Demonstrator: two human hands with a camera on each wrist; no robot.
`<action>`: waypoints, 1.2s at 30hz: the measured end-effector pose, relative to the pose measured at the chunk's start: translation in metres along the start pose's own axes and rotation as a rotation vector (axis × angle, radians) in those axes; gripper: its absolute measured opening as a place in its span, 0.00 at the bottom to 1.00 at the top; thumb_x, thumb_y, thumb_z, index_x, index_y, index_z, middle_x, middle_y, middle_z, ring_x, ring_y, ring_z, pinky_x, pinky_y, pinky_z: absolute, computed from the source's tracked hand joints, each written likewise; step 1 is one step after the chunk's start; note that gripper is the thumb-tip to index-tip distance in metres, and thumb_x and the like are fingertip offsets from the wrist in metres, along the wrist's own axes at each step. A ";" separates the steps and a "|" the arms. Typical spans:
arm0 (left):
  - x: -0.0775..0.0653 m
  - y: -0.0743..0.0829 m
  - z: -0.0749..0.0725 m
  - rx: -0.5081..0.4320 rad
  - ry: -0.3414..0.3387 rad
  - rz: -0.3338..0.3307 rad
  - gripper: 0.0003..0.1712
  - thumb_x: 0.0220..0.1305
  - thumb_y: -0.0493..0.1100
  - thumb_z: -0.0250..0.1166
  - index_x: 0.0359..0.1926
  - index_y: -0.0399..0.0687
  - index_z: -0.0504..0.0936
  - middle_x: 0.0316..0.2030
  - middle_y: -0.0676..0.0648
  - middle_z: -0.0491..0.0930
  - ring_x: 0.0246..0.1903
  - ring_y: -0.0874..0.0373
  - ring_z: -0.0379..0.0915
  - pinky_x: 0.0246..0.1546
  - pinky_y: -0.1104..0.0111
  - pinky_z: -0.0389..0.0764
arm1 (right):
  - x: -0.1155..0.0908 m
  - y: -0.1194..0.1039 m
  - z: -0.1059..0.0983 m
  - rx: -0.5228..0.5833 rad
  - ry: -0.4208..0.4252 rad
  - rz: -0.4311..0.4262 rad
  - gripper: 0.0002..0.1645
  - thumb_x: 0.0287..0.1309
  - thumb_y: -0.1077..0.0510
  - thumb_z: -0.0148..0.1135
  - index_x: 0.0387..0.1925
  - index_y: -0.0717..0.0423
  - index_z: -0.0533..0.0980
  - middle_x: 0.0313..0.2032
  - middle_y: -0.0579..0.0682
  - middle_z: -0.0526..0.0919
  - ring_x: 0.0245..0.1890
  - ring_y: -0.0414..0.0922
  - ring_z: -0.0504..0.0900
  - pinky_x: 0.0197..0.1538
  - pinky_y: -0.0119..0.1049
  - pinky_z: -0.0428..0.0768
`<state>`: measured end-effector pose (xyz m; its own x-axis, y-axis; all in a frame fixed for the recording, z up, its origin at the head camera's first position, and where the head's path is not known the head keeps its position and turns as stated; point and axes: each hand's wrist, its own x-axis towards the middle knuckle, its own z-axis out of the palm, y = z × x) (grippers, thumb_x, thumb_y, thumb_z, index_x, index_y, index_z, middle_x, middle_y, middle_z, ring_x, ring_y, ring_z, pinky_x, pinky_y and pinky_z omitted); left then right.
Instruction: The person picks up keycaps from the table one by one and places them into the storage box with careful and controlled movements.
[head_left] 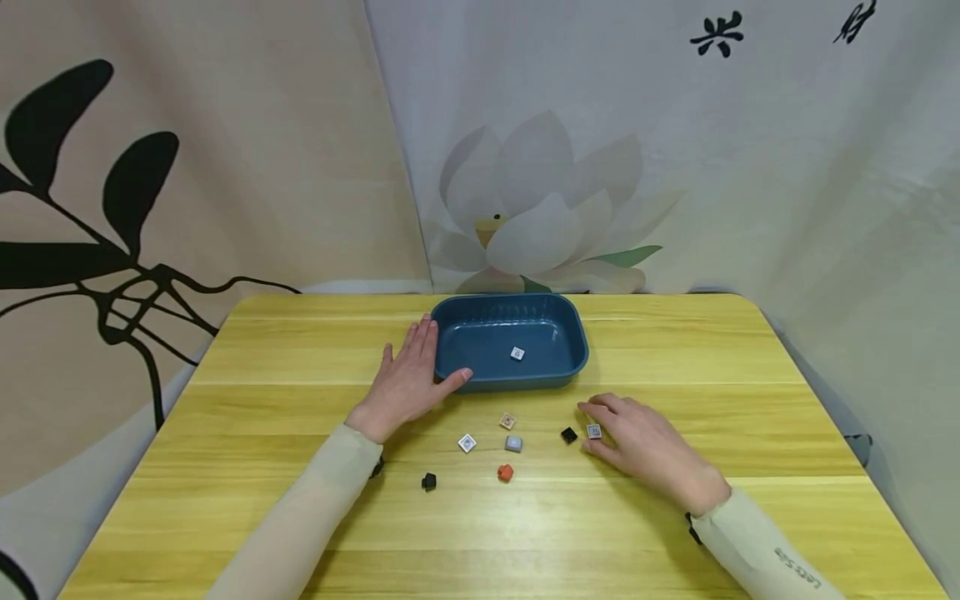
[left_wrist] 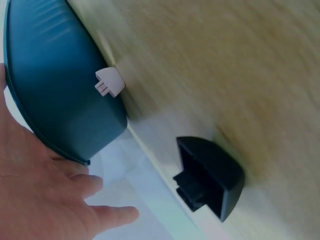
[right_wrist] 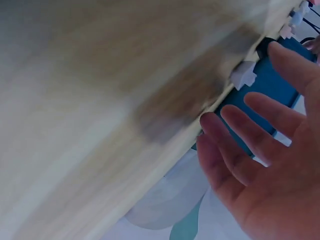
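Observation:
My left hand (head_left: 405, 382) rests against the left side of a dark blue tray (head_left: 551, 333), thumb over its front rim. One white keycap (head_left: 517, 354) lies inside the tray. On the right, my right hand (head_left: 648, 442) is low over the table, thumb and fingers spread around a light grey keycap (head_left: 594, 432); the right wrist view shows a gap between the fingers and this keycap (right_wrist: 244, 75). A black keycap (head_left: 569, 436) lies just left of it. In the left wrist view, another black keycap (left_wrist: 212, 172) lies with its stem showing.
Before the tray, a beige keycap (head_left: 507, 422), a white keycap (head_left: 467, 443), a grey keycap (head_left: 513, 444), an orange-red keycap (head_left: 506, 473) and a black keycap (head_left: 429, 482) lie scattered on the wooden table (head_left: 375, 542). A printed curtain (head_left: 300, 150) hangs behind.

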<state>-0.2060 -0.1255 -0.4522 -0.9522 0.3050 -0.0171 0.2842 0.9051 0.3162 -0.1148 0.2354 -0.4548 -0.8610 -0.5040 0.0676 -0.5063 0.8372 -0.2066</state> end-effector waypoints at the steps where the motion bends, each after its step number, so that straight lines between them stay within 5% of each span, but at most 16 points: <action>1: 0.000 0.000 0.000 0.000 0.000 0.000 0.64 0.68 0.81 0.48 0.82 0.36 0.41 0.83 0.40 0.37 0.81 0.43 0.34 0.73 0.33 0.44 | 0.000 0.001 0.001 -0.003 -0.001 -0.004 0.32 0.65 0.47 0.72 0.65 0.58 0.78 0.59 0.56 0.81 0.56 0.55 0.82 0.58 0.54 0.80; 14: 0.000 0.000 0.000 0.012 -0.002 -0.002 0.65 0.67 0.81 0.47 0.82 0.36 0.42 0.83 0.40 0.37 0.81 0.43 0.36 0.73 0.33 0.45 | 0.001 0.000 0.007 0.076 0.070 -0.125 0.10 0.64 0.63 0.72 0.46 0.55 0.86 0.41 0.44 0.81 0.39 0.38 0.81 0.42 0.36 0.84; 36: -0.001 0.002 -0.001 0.008 0.004 -0.005 0.65 0.67 0.80 0.49 0.82 0.36 0.42 0.82 0.39 0.37 0.81 0.43 0.36 0.73 0.34 0.45 | 0.009 -0.015 -0.015 0.075 0.247 -0.127 0.12 0.59 0.69 0.73 0.45 0.62 0.86 0.41 0.50 0.83 0.35 0.42 0.84 0.37 0.34 0.84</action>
<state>-0.2045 -0.1245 -0.4511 -0.9541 0.2990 -0.0151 0.2800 0.9091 0.3083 -0.1154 0.2218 -0.4370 -0.7812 -0.5293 0.3310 -0.6137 0.7483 -0.2520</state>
